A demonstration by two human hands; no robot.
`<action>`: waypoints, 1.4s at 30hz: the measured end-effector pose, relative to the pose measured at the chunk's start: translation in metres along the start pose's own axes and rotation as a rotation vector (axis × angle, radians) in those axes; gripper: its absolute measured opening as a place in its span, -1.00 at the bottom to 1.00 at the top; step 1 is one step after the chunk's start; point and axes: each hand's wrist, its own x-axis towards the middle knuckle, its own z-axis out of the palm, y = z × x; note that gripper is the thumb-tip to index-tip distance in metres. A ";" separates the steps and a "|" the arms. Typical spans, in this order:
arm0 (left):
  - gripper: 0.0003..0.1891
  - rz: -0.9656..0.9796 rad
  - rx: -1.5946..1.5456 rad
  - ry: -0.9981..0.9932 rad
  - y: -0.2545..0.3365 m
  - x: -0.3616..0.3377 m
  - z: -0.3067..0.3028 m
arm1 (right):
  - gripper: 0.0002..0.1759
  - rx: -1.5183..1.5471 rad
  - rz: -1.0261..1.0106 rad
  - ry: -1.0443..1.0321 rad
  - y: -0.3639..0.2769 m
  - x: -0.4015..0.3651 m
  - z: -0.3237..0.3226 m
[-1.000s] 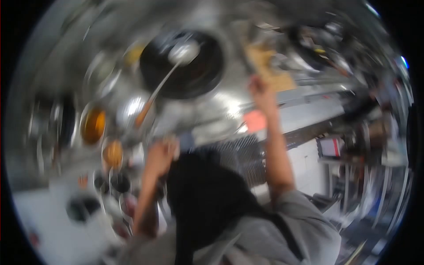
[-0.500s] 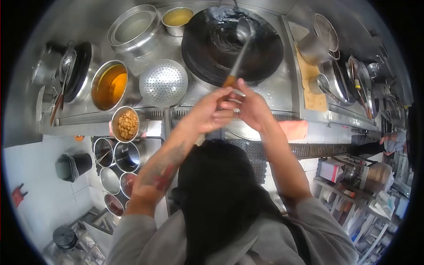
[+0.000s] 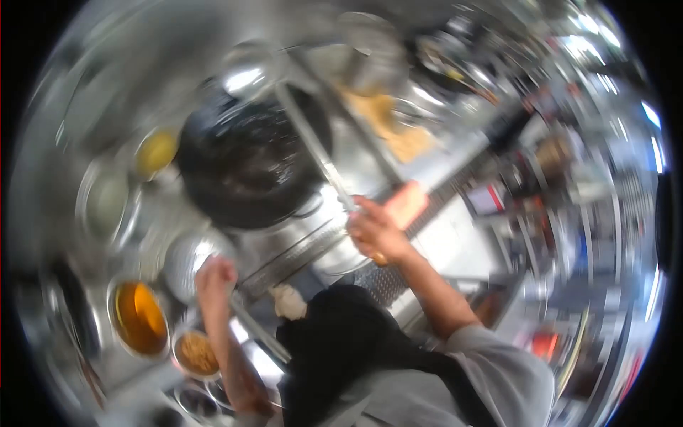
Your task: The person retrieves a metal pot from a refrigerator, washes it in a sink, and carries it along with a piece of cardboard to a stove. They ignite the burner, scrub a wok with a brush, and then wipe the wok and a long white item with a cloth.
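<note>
My right hand (image 3: 377,231) is closed around the wooden-ended handle of a long metal ladle (image 3: 313,142). The ladle's bowl is raised toward the camera, over the far edge of a large black wok (image 3: 249,164). At the near edge of a round perforated strainer (image 3: 186,263), my left hand (image 3: 215,277) is curled into a fist. Motion blur hides whether that hand grips the strainer's handle or anything else.
Left of the strainer stand a pot of orange oil (image 3: 135,324) and a container of brown chunks (image 3: 198,354). A bowl of yellow liquid (image 3: 156,153) and a pale pot (image 3: 107,199) sit beside the wok. A pink cloth (image 3: 407,205) lies on the counter's front edge.
My hands have parted, the left moving to the strainer and the right keeping the ladle. The ladle's bowl has risen out of the wok. The view has rotated and blurred.
</note>
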 end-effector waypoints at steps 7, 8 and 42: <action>-0.58 0.070 0.103 -0.120 0.033 -0.024 0.077 | -0.53 -0.968 -0.347 0.459 0.048 -0.068 -0.149; -0.62 0.015 0.053 -0.213 0.028 -0.025 0.089 | -0.52 -1.023 -0.279 0.440 0.063 -0.060 -0.174; -0.69 0.190 1.341 -1.396 -0.243 -0.154 0.889 | -0.61 -0.279 1.054 1.657 0.706 -0.253 -1.038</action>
